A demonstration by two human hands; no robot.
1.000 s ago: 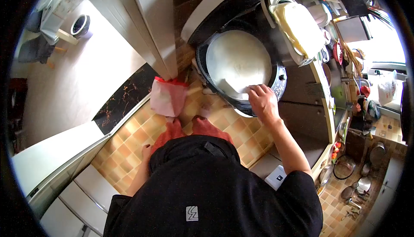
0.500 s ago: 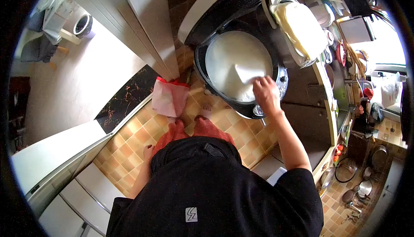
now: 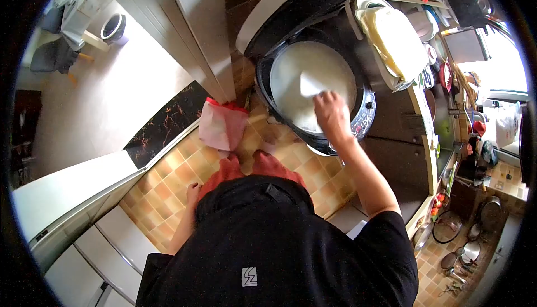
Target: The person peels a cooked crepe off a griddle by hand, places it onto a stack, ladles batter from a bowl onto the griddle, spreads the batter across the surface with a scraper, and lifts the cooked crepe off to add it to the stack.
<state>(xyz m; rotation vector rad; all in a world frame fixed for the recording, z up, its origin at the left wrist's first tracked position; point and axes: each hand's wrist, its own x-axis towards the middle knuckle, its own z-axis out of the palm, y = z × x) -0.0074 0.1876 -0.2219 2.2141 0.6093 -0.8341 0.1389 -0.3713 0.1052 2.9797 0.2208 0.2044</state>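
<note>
My right hand (image 3: 332,116) is closed around a small flat white scoop (image 3: 309,85), whose exact kind is hard to make out. The scoop is inside a large round tub (image 3: 312,61) with a pale interior. White material lies in the tub, but I cannot tell whether it is grain, powder or liquid. A black rim (image 3: 265,91) surrounds the tub, and its thick dark lid (image 3: 302,13) stands raised behind it. Down beside my left hip hangs my left hand (image 3: 193,193), away from the tub, its fingers curled with nothing visible in them.
A pink-white bag (image 3: 224,125) with a red edge stands on the tiled floor (image 3: 184,181) left of the tub. To the right, a tray with a pale covered stack (image 3: 394,41) sits on the counter. Dark cabinets (image 3: 394,153) run below it. Several pans (image 3: 471,251) are at far right.
My right hand and the white scoop have moved slightly left and up over the tub. The view has shifted a little. My left hand stays by my hip.
</note>
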